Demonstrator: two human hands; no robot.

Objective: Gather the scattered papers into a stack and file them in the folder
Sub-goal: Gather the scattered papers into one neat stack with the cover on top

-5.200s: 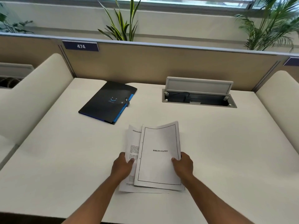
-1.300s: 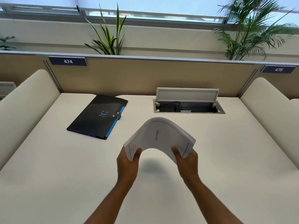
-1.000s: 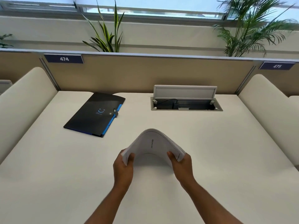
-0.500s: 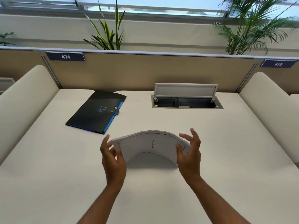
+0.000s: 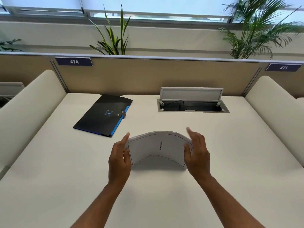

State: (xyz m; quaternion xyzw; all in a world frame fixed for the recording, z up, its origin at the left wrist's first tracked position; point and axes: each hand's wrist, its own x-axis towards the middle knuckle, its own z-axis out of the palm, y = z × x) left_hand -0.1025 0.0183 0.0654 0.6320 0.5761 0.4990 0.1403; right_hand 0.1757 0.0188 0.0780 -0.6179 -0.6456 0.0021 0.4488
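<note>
A stack of papers (image 5: 158,148) is held on edge at the centre of the frame, bowed upward into an arch, its lower edge touching the desk (image 5: 230,162). The left end is pressed by the left hand (image 5: 119,159), whose fingers are straight and spread along the stack's side. The right end is pressed by the right hand (image 5: 197,153), fingers likewise extended, thumb laid on the front sheet. A closed black folder (image 5: 103,115) is seen at upper left of the papers, well apart from them. An open cable box (image 5: 192,104) is set into the desk at upper right.
</note>
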